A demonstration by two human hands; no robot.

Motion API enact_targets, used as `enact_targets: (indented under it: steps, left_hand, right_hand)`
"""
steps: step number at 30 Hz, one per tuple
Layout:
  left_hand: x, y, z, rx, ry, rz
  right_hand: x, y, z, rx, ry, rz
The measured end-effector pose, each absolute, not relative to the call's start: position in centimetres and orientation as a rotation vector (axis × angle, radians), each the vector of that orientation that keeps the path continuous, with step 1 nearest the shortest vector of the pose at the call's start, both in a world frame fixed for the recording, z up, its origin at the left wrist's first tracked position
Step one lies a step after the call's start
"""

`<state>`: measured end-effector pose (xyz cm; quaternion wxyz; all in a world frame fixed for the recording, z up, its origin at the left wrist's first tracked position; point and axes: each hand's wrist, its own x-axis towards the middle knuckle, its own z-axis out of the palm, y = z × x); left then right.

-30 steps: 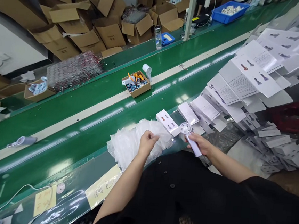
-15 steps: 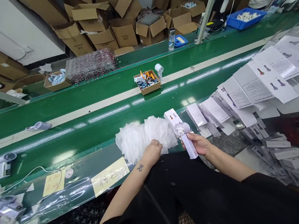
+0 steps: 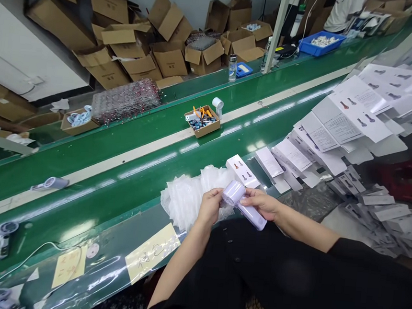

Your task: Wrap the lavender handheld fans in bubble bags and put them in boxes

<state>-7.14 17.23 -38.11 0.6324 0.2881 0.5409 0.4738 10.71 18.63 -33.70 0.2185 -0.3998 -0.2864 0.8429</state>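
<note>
A lavender handheld fan is held between both hands, its round head to the left and its handle slanting down to the right. My right hand grips it near the neck, where head and handle meet. The fingers of my left hand are closed at the left side of the fan head. Beside and behind my left hand lies a pile of clear bubble bags. Just beyond the fan, a white printed box rests on the green bench.
Flat printed cartons are stacked along the right. A small cardboard box of tools and parts and an upright fan stand further back. More fans lie at the left, near a white cable. A handwritten yellow note lies at the front edge.
My left hand has moved from the bubble bags to the fan head. The fan has turned, so its front grille no longer faces the camera. The whole view has shifted slightly.
</note>
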Motion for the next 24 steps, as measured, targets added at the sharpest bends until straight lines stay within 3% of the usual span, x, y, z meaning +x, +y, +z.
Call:
enact_targets:
  steps: [5, 11, 14, 19, 24]
  left_hand:
    - [-7.5, 16.7, -38.0, 0.778, 1.292, 1.202]
    - [-8.6, 15.1, -37.2, 2.245, 1.333, 1.181]
    - [-10.1, 14.1, -38.1, 2.634, 1.364, 1.172]
    - [-10.7, 14.7, -39.8, 2.695, 1.526, 1.177]
    - [-7.9, 17.6, -40.5, 2.121, 1.904, 0.811]
  right_hand:
    - [11.1, 18.4, -34.9, -1.369, -1.001, 2.148]
    - [10.2, 18.1, -34.6, -1.339, -0.882, 2.102]
    - [10.3, 17.9, -34.5, -1.318, -0.844, 2.069]
    - [10.0, 18.0, -34.6, -1.422, -0.84, 1.885]
    - [9.5, 18.2, -35.9, -1.498, -0.761, 1.665]
